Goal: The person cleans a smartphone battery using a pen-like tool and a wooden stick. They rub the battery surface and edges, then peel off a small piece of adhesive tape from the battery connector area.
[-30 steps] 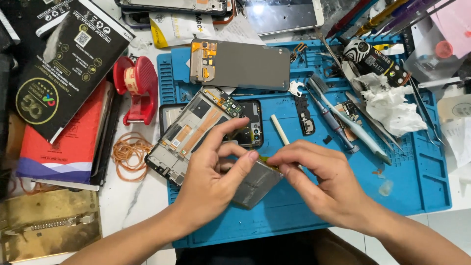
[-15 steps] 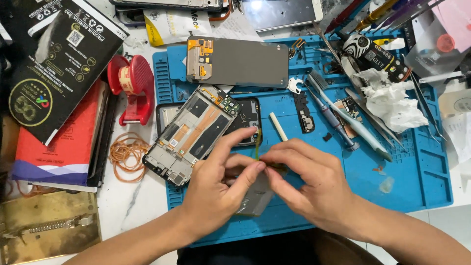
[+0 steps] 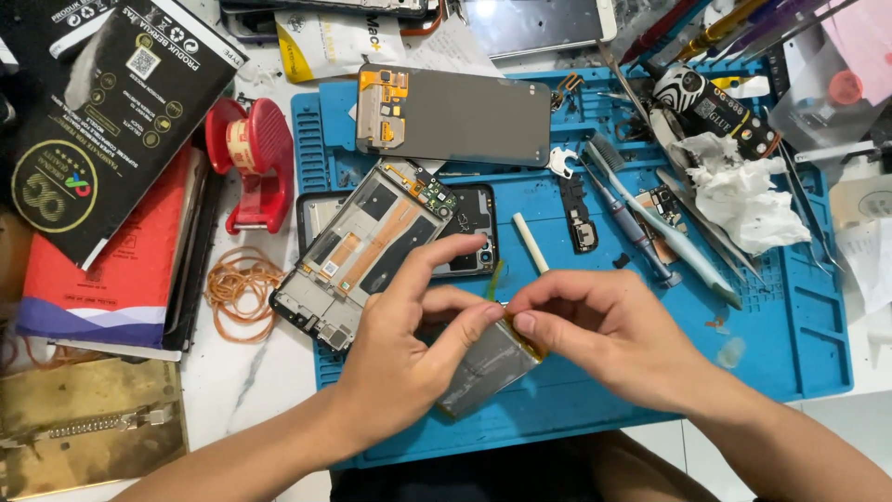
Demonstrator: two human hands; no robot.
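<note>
Head view: both hands' grips, left hand point(image 3: 409, 358) and right hand point(image 3: 609, 339), pinch a flat grey battery point(image 3: 483, 367), yellow-edged.

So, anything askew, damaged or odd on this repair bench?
Nothing looks damaged. The opened phone frame lies skewed across the blue mat's left edge, and a crumpled tissue sits on the tools. Both hands hold a flat battery.

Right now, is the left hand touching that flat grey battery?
Touching. The head view shows the left hand lying over the battery, thumb pressed on its top edge, opposite the right hand.
</note>
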